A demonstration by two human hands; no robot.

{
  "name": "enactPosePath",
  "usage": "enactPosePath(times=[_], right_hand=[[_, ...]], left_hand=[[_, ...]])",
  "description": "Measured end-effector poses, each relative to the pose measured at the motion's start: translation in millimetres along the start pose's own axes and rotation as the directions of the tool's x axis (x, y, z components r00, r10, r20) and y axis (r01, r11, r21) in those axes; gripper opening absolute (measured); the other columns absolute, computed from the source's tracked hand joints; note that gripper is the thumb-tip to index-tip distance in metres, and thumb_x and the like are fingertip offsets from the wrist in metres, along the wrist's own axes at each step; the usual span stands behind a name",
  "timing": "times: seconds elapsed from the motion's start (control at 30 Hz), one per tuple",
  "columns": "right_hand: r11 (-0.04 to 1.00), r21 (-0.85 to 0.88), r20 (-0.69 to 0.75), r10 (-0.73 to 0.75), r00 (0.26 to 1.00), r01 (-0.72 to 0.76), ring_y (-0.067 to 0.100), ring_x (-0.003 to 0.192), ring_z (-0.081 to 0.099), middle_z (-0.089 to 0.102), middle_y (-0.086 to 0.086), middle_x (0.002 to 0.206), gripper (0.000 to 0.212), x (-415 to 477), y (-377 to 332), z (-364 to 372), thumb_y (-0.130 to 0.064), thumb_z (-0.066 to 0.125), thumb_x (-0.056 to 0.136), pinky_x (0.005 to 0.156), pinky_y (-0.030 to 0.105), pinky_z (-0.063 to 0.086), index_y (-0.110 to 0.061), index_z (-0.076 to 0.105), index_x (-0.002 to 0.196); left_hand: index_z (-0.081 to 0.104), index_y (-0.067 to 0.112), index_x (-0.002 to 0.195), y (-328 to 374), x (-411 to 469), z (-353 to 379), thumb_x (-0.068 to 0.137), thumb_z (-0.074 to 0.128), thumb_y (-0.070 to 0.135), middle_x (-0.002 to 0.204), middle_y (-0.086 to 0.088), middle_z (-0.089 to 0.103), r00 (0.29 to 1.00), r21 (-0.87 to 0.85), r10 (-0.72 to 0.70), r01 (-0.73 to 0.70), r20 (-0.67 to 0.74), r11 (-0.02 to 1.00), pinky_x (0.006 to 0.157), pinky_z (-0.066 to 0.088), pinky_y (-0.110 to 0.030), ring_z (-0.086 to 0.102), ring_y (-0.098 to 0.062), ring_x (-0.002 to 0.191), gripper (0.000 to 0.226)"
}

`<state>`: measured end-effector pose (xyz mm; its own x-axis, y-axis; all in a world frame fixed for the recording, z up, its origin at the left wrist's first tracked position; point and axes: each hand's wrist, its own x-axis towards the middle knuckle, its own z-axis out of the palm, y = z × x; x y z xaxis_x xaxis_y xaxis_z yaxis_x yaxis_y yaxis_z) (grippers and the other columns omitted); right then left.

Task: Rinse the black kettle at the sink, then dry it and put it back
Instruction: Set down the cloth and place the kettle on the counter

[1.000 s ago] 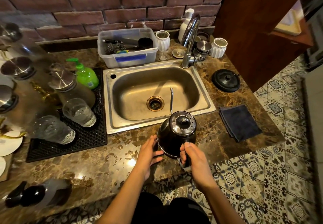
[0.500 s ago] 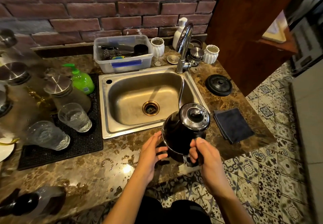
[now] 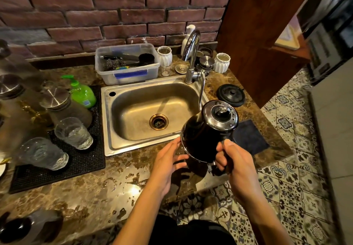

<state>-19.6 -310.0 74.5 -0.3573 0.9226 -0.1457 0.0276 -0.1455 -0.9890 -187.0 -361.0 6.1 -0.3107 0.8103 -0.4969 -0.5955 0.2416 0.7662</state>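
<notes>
Right hand [image 3: 234, 160] grips the one shiny black metal kettle [image 3: 207, 132] by its handle; left hand [image 3: 168, 160], fingers spread wide, touches its side. Two white ribbed cups [image 3: 164, 56] stand behind the steel sink [image 3: 152, 111].

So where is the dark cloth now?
The dark cloth lies flat on the counter right of the sink, just in front of the round black base; the black kettle, held up, partly hides it.

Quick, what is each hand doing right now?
Left hand: open, fingers spread against the side of the shiny black gooseneck kettle.
Right hand: closed around the kettle's handle, holding it up.
</notes>
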Motion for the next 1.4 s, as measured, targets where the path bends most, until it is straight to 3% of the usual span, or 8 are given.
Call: enactPosePath(times=[0.33,0.47,0.7,1.1,1.4], right_hand=[[1.0,0.006,0.042,0.013,0.999,-0.013,0.015,0.057,0.042,0.044,0.0,0.059,0.034,27.9,-7.8,-52.3,-0.039,0.047,0.097,0.059,0.034,0.033,-0.017,0.065,0.079],[1.0,-0.011,0.078,0.027,0.997,-0.026,0.016,0.057,0.041,0.044,0.0,0.059,0.032,49.4,-13.1,-85.8,-0.039,0.048,0.095,0.057,0.03,0.035,-0.016,0.064,0.079],[0.999,-0.045,0.146,0.012,0.989,-0.006,0.02,0.058,0.042,0.045,0.002,0.059,0.036,95.3,-18.2,-151.7,-0.037,0.045,0.096,0.057,0.028,0.039,-0.01,0.062,0.08],[0.998,-0.063,0.188,0.025,0.982,-0.013,0.021,0.058,0.042,0.045,0.004,0.059,0.037,191.4,-9.9,-240.7,-0.041,0.045,0.097,0.064,0.044,0.034,-0.01,0.062,0.083],[0.997,-0.053,0.206,0.069,0.976,-0.06,0.021,0.058,0.041,0.046,0.002,0.056,0.038,266.6,9.3,-267.6,-0.051,0.047,0.089,0.064,0.043,0.032,-0.019,0.065,0.079]], left_hand=[[0.069,0.029,0.121,-10.6,21.9,53.5,0.1,0.052,0.035,0.119,0.01,0.072,0.999,0.023,0.013,-0.012,-0.053,1.0,0.088,0.053,-0.041,0.068,-0.025,0.093,0.028],[0.068,0.029,0.124,-20.2,37.7,86.8,0.101,0.052,0.032,0.108,0.015,0.075,0.996,0.038,0.015,-0.011,-0.088,0.999,0.09,0.053,-0.043,0.069,-0.025,0.094,0.028],[0.065,0.03,0.129,-35.8,71.0,152.6,0.1,0.05,0.037,0.13,0.006,0.067,0.989,0.079,0.023,-0.011,-0.143,0.997,0.079,0.056,-0.033,0.072,-0.026,0.1,0.033],[0.067,0.02,0.124,-48.4,156.0,242.3,0.1,0.055,0.024,0.11,-0.002,0.077,0.971,0.016,-0.034,0.039,-0.235,0.999,0.09,0.057,-0.042,0.071,-0.031,0.099,0.027],[0.068,0.018,0.125,-47.9,223.4,272.7,0.097,0.06,0.024,0.104,0.006,0.078,0.947,0.0,-0.022,0.023,-0.321,1.0,0.088,0.058,-0.041,0.074,-0.031,0.093,0.029]])
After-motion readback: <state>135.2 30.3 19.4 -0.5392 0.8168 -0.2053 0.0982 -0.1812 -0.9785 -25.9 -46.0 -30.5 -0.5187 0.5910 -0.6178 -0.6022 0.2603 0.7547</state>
